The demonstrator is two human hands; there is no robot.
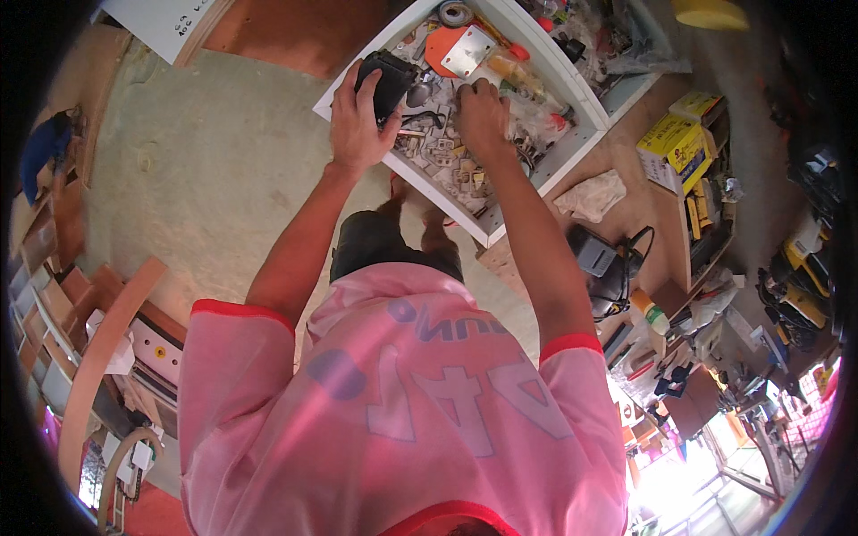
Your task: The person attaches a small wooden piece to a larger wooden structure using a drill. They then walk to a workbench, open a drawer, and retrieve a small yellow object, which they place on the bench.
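Note:
My left hand (356, 125) is wrapped round a black boxy object (391, 82), tilted over the left side of an open white drawer (440, 202). I cannot make out exactly what kind of object it is. Inside the same drawer, my right hand (483, 118) has its fingers curled down among the small parts, and whatever they pinch is hidden. Many small metal and pale pieces (444, 165) cover the drawer's bottom. Near the far end lie a metal plate with holes (468, 51), a flat orange piece (438, 45) and a round roll (455, 12). Clear plastic packaging (540, 109) sits right of my right hand.
A second drawer (630, 96) with bagged items adjoins at the right. On the wooden surface beyond my right forearm are a crumpled pale cloth (593, 196), yellow boxes (681, 143) and a dark device with a cable (597, 255). Wooden boards (114, 357) stand at the left.

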